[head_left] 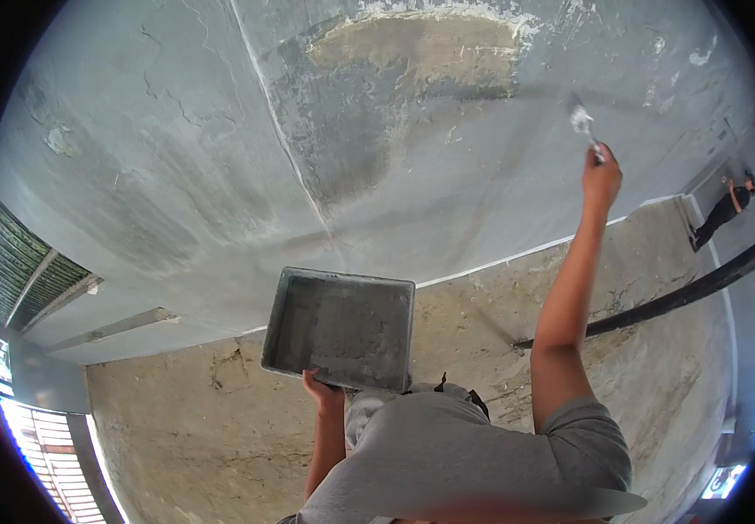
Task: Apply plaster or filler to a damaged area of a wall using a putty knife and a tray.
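My left hand [323, 390] grips the near rim of a dark grey rectangular tray [341, 327], thumb over the edge. A thin grey residue coats the tray's inside. Stretched far out to the right, my right hand [603, 179] is closed round the handle of a small trowel [582, 120]. The trowel's blade looks pale and smeared, and blur hides its exact shape. It points at the grey wall [482, 166]; I cannot tell whether it touches. A rough brown-grey patch [421, 48] shows on the wall beyond the tray.
A stained, cracked concrete floor [194, 410] spreads below the wall. One long black pipe or beam [683, 294] crosses at the right. A person in dark clothes [727, 210] stands at the far right. Slatted openings [24, 253] are at the left.
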Tool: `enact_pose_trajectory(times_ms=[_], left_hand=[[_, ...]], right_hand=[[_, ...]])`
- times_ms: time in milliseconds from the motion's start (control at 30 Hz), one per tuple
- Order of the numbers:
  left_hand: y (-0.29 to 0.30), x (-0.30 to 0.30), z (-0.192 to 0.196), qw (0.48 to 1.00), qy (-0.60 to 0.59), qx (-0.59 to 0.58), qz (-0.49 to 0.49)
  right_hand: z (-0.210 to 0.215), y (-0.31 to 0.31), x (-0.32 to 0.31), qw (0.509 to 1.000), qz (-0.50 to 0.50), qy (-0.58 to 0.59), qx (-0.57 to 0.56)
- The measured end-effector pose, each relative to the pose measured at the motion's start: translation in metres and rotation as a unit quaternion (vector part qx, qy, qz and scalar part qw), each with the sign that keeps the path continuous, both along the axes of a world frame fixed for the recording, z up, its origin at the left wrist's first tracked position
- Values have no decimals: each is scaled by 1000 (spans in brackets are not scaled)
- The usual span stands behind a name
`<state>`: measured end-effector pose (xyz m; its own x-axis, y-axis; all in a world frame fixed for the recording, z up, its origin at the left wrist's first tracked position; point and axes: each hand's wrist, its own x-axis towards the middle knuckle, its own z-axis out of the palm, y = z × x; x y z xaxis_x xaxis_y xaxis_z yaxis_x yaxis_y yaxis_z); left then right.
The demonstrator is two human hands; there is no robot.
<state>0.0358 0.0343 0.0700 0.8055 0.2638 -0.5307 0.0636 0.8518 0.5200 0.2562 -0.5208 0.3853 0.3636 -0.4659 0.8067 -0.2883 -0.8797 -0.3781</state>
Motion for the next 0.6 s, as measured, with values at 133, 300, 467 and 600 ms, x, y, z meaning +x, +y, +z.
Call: enact_pose_trajectory(times_ms=[133, 300, 467, 600], left_hand=[[11, -1, -25, 1000, 0, -9, 10], [-6, 10, 0, 999, -26, 18, 5], [3, 11, -23, 999, -44, 18, -5], [1, 8, -20, 999, -18, -19, 26]], right_hand=[[14, 124, -4, 954, 276, 98, 70], [19, 188, -35, 797, 570, 119, 159], [13, 102, -7, 945, 302, 68, 110], [-17, -4, -5, 995, -19, 52, 84]])
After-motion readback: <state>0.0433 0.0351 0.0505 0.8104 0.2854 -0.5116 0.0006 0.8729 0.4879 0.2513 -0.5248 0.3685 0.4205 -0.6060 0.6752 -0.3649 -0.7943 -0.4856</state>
